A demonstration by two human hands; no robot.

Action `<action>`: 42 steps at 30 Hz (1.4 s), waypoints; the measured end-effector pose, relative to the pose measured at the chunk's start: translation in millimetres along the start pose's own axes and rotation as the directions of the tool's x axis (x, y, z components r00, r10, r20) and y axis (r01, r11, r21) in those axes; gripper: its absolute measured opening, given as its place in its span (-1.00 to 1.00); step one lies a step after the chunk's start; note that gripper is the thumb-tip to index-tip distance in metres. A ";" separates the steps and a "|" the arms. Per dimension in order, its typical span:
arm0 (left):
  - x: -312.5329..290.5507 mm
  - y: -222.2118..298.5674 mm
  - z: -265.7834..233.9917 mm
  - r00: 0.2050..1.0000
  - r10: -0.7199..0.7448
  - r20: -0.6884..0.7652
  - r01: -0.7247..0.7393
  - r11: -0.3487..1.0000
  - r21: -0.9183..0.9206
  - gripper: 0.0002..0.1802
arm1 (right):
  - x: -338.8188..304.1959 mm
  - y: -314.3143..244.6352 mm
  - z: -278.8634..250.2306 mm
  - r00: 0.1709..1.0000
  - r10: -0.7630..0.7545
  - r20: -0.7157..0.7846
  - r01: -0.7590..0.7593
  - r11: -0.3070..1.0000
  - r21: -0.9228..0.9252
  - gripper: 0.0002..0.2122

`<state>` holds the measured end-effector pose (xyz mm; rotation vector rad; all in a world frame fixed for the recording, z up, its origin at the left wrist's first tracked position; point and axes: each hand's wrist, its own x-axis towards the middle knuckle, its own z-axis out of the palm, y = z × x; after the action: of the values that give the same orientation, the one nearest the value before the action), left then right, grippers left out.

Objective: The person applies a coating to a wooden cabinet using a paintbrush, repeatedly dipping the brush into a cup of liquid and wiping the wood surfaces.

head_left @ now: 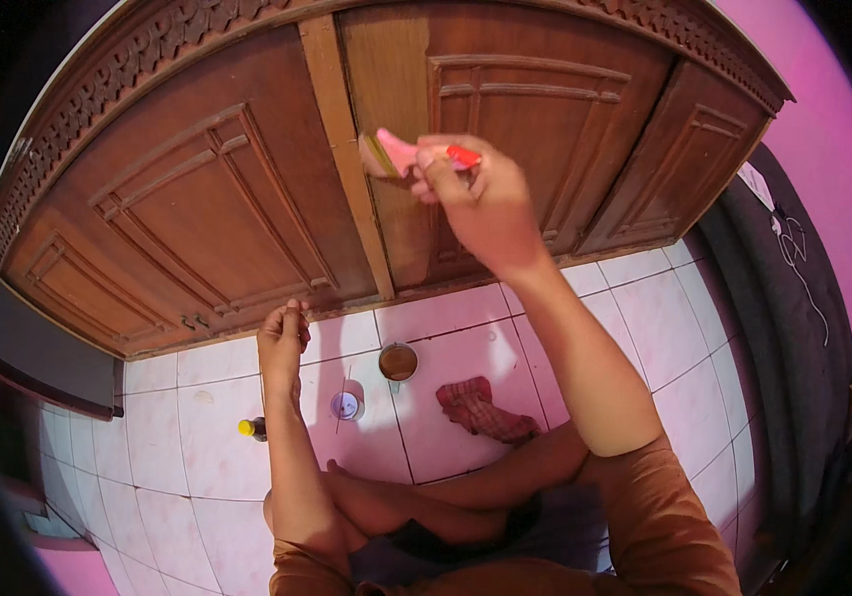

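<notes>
My right hand (pixel 468 194) is closed around the handle of a paintbrush (pixel 399 152), pink and red. Its bristles, smeared by motion, are against or just in front of a lighter brown strip of the carved wooden cabinet (pixel 393 79). Lower down, my left hand (pixel 284 338) hovers near the cabinet's bottom edge with its fingers curled together; whatever they may hold is hidden. On the floor between my arms stands a cup of brown liquid (pixel 398 362). Beside it is a small pale tub (pixel 348 405) with a thin stick across it.
A crumpled red checked cloth (pixel 486 409) lies on the tiled floor (pixel 446 459). By my left forearm is a dark bottle with a yellow cap (pixel 252 428). My crossed legs (pixel 416 507) are close below. A dark mattress-like block (pixel 793 288) with a white cable lines the right side.
</notes>
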<state>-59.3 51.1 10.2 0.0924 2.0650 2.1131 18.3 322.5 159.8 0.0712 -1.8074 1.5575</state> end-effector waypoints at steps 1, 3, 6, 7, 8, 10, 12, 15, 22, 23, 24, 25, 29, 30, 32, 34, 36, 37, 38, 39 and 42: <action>0.4 -0.5 0.3 1.000 0.003 0.002 -0.003 1.000 -0.001 -0.67 | 4.2 -9.0 -1.6 1.000 -0.002 -0.002 0.002 1.000 -0.002 -0.71; 0.9 -3.4 -2.1 1.000 0.006 0.000 -0.006 1.000 0.002 -0.67 | 9.4 -23.2 -3.8 1.000 -0.009 -0.004 0.009 0.997 0.080 -0.70; 0.8 -2.4 -3.2 1.000 0.013 0.001 -0.013 1.000 -0.006 -0.67 | -1.1 -22.1 -13.3 1.000 0.011 -0.016 -0.011 1.000 0.013 -0.68; 0.6 -2.1 -2.8 1.000 0.013 0.005 -0.013 1.000 -0.014 -0.67 | -6.4 -15.8 -14.9 0.999 0.017 -0.028 -0.018 1.000 -0.017 -0.68; 0.6 -2.5 -4.1 1.000 0.017 -0.001 -0.017 1.000 -0.015 -0.67 | -13.8 -10.9 -13.5 1.000 0.014 -0.023 -0.014 1.000 -0.013 -0.68; 1.5 -5.1 -6.4 1.000 0.019 -0.006 -0.020 1.000 -0.013 -0.68 | -26.8 -2.0 -9.3 0.982 0.190 0.009 -0.184 0.964 -0.194 -0.67; 1.6 -5.1 -3.6 1.000 0.019 -0.003 -0.019 0.999 -0.025 -0.69 | -26.1 0.8 -6.0 0.978 0.210 0.006 -0.204 0.956 -0.211 -0.68; 0.4 -1.9 -1.1 1.000 0.010 0.007 -0.010 0.999 -0.047 -0.71 | -13.2 0.3 -3.7 0.989 0.150 0.012 -0.144 0.965 -0.218 -0.68; 2.0 -5.1 -2.5 1.000 0.028 -0.007 -0.028 0.999 -0.039 -0.68 | 40.1 -63.1 4.6 0.996 -0.085 0.034 0.085 0.996 0.017 -0.76; 1.8 -5.0 -1.5 0.999 0.034 0.002 -0.033 0.998 -0.047 -0.68 | 46.0 -72.4 4.0 0.996 -0.088 0.033 0.088 0.996 0.014 -0.76; 1.9 -4.5 -1.0 0.999 0.035 0.005 -0.035 0.998 -0.049 -0.68 | 51.8 -79.9 3.0 0.991 -0.132 0.028 0.133 0.991 -0.012 -0.75; 1.9 -3.6 -0.5 0.999 0.032 0.004 -0.032 0.998 -0.045 -0.68 | 55.2 -86.7 2.2 0.984 -0.176 0.025 0.177 0.983 -0.038 -0.74; 1.6 -4.8 -3.4 0.999 0.044 0.000 -0.044 0.998 -0.044 -0.67 | 48.8 -93.1 2.3 0.979 -0.195 -0.055 0.193 0.981 -0.036 -0.72; 1.2 -4.4 -3.5 0.999 0.045 -0.001 -0.045 0.998 -0.043 -0.67 | 45.2 -87.7 4.1 0.979 -0.195 -0.055 0.194 0.980 -0.035 -0.72; 0.2 -3.6 -2.7 1.000 0.025 -0.014 -0.026 0.999 -0.036 -0.67 | 36.1 -66.6 9.8 0.967 -0.231 -0.104 0.238 0.969 0.064 -0.70; 1.2 -4.3 -1.4 0.999 0.033 -0.004 -0.033 0.999 -0.035 -0.67 | 26.0 -56.5 10.5 0.972 -0.213 -0.101 0.221 0.972 0.084 -0.69; 1.2 -5.2 -0.2 0.999 0.033 0.005 -0.033 0.999 -0.029 -0.66 | 13.4 -40.5 12.8 0.980 -0.166 -0.106 0.177 0.978 0.110 -0.69; 0.7 -4.3 1.2 1.000 0.024 -0.001 -0.024 0.999 -0.022 -0.66 | 7.1 -31.6 11.3 0.981 -0.164 -0.109 0.175 0.978 0.109 -0.69; 0.4 -3.5 1.7 1.000 0.015 -0.009 -0.015 1.000 -0.015 -0.66 | 1.0 -23.0 10.0 0.985 -0.145 -0.098 0.149 0.988 0.037 -0.69; 0.2 -4.2 -0.2 1.000 0.013 -0.012 -0.013 1.000 -0.012 -0.66 | -6.0 -15.4 10.2 0.988 -0.125 -0.087 0.123 0.992 -0.033 -0.70; 0.7 -4.3 -1.7 1.000 0.019 -0.007 -0.019 1.000 -0.018 -0.66 | -21.8 -6.2 6.3 0.995 -0.069 -0.075 0.065 0.996 -0.057 -0.69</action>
<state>-59.9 49.6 5.8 0.1032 2.0569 2.1449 34.1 306.4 152.9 0.0452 -1.7680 1.4445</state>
